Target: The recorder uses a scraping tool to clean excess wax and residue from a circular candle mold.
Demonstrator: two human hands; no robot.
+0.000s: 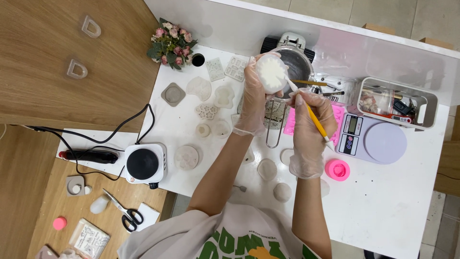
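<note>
My left hand (252, 98), in a clear plastic glove, holds up a round white scalloped mould (270, 73) above the white table. In my gloved right hand (309, 129) is a thin yellow-handled tool (314, 117), its white tip touching the mould's right edge. Just behind the mould sits a metal pot (296, 62) on a small burner.
Several white silicone moulds (206, 98) and cast discs lie on the white table (383, 201). A digital scale (371, 140), a pink mould (337, 170), a white bin (396, 101), a hotplate (143, 163), scissors (125, 213) and a small bouquet (171, 44) surround them.
</note>
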